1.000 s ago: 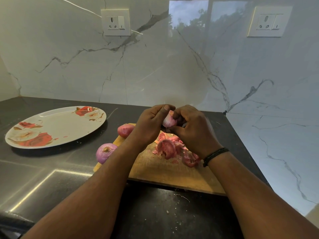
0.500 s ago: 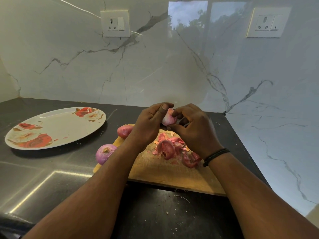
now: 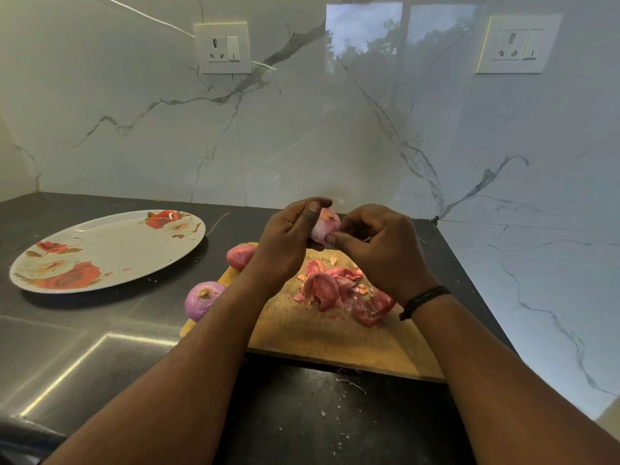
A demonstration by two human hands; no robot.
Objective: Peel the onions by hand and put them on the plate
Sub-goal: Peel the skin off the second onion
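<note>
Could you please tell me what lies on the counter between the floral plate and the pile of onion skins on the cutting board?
In the head view, two onions: a reddish onion and a purple onion.

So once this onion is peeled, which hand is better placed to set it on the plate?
Probably the left hand: it already grips the onion, and the plate lies on its side of the cutting board. The right hand only pinches at the skin and would have to cross over.
</note>
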